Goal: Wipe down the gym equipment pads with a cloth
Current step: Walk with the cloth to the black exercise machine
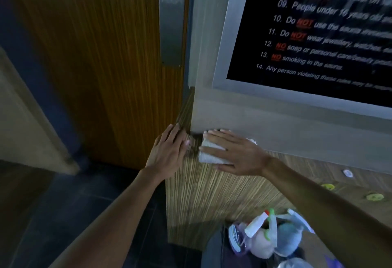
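The right hand (233,151) lay flat, fingers straight and together, pressing a folded white cloth (210,153) against the striped wood panel (212,193), right under the edge of the grey ledge (275,123). That grip was spread out, not clamped: the cloth sat pinned beneath the palm and fingers, with a white corner peeking out past the back of the hand. The fingertips pointed left, toward the corner of the panel.

Over on the other side, the left hand (169,151) was flat too, fingers straight and close together, resting on the corner where the striped panel met the wooden door (95,55). It held nothing. The two hands were near each other, fingertips just apart, with a small dark fitting between them that was too blurred to make out.

Above them, a silver-framed black sign (318,34) hung on the grey wall, its white and red numbered rules partly smeared by motion. A brushed metal push plate (171,26) stood upright on the door near its edge.

Down low, below the right forearm, a cluster of spray bottles (261,225) and bagged supplies sat bunched together, a white and red nozzle showing on top. Dark floor tiles (63,204) spread beneath the left arm.
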Tool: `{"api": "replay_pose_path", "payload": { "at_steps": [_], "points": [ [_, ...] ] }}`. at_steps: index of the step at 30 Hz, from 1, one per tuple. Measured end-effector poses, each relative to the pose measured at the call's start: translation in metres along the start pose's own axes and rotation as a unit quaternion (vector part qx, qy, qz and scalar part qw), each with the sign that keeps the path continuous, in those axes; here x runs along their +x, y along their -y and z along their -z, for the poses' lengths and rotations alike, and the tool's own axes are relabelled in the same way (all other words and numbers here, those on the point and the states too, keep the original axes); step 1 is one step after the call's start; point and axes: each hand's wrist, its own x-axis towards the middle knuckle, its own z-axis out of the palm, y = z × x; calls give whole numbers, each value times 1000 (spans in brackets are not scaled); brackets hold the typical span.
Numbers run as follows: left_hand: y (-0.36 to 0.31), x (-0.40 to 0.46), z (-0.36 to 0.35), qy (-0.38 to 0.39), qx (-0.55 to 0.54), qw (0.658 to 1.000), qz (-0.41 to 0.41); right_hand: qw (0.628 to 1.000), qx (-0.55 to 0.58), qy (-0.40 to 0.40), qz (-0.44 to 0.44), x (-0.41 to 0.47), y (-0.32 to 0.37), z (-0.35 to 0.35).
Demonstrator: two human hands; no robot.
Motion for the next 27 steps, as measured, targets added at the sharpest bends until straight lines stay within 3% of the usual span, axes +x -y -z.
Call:
{"api": "replay_pose_path", "payload": {
  "at_steps": [6,10,16,20,21,23,27],
  "points": [
    [-1,-1,2,8,-12,1000,2,996,55,-72,-5,6,5,-4],
    [1,-23,10,-14,-46,999,15,994,22,-105,-24,23,23,11],
    [47,-142,1,-118,-130,966,190,995,66,-64,-29,73,99,16],
    [89,-276,-16,-121,-145,920,343,979,194,64,-5,119,215,18],
    [96,-314,-21,-117,-154,904,382,975,212,66,24,126,248,13],
    [104,-394,-32,-105,-177,863,461,965,232,66,99,139,321,-5],
    [104,-566,-57,-104,-210,777,584,921,320,189,120,140,485,-19]
  ]
}}
